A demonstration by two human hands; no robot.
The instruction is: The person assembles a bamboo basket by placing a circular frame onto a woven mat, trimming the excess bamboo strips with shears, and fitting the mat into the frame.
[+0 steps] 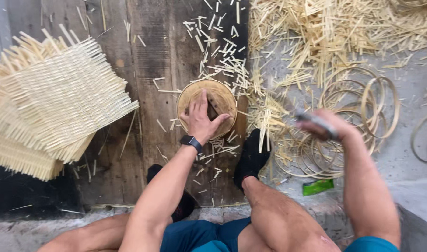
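A person sits over a dark wooden board (143,70) laid on the ground, working with both bare hands. The left hand (200,120), a black watch (191,141) on its wrist, lies flat with fingers spread on a round woven bamboo piece (223,95) that sits near the board's right edge, pressing it down. The right hand (328,123) is raised off to the right of the board, its fingers curled shut around a dark tool (316,122); the hand and tool are blurred, so the kind of tool cannot be told. Short bamboo offcuts (220,56) litter the board's far right part, just behind the round piece. A stack of square woven bamboo mats (59,98) lies over the board's left edge. On the concrete right of the board lie a heap of loose bamboo strips (335,32) and, nearer the right hand, a pile of thin bamboo hoops (363,102). Two feet in black socks (252,156) rest at the board's near edge.
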